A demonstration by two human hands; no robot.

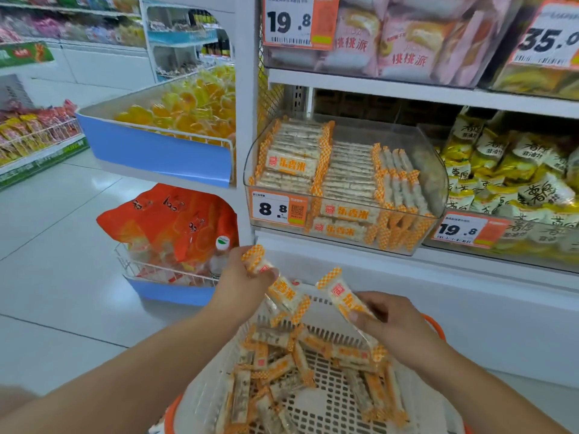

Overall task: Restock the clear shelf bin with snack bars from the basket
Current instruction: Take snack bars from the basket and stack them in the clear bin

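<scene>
Snack bars (283,294): clear wrap over pale filling, orange-and-white checked ends, orange lettering. Basket (326,399): white lattice, orange rim. Clear shelf bin (435,170) at 12 o'clock: transparent, carrying an orange-and-white price tag (279,209) with black digits. Bag (175,220) at 10 o'clock: orange. Packets (507,180) at 2 o'clock: yellow and white.

One head-worn wide-angle camera looked forward and down, close over the white slotted basket (316,399) at the frame's bottom. It faced the shelf, with the clear shelf bin (344,183) near at mid-frame and an aisle floor (56,245) receding left.
</scene>
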